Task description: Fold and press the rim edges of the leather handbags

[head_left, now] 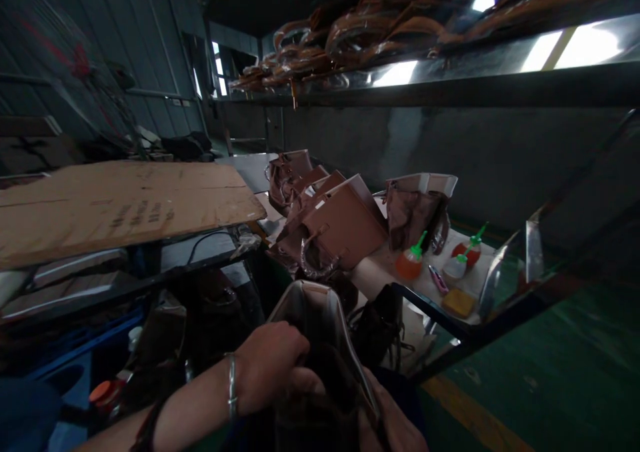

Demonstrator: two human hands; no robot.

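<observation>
Corrugated metal walls (150, 45) close off the dim workshop on the left, where a fan (80, 62) stands behind a big cardboard sheet (135, 202). Wrapped brown pieces (363, 35) are heaped along the high shelf (450, 82).

Down below, the person sits over a brown bag (317, 302), its pale-edged mouth gaping upward, just this side of the worktop (375, 269). Their left grip (273, 359), a silver bangle (232, 385) at the wrist, is curled shut on the bag's dark material at the mouth. From where I am, the right grip (393, 415) looks clamped along the bag's right side, its fingertips hidden.

Several brown bags (345, 222) lean together on the worktop, another (413, 212) standing apart to their right. Near that one sit three green-nozzled bottles (409, 265), a pinkish tool (439, 280) and a yellow sponge (459, 302), close to the near corner.
</observation>
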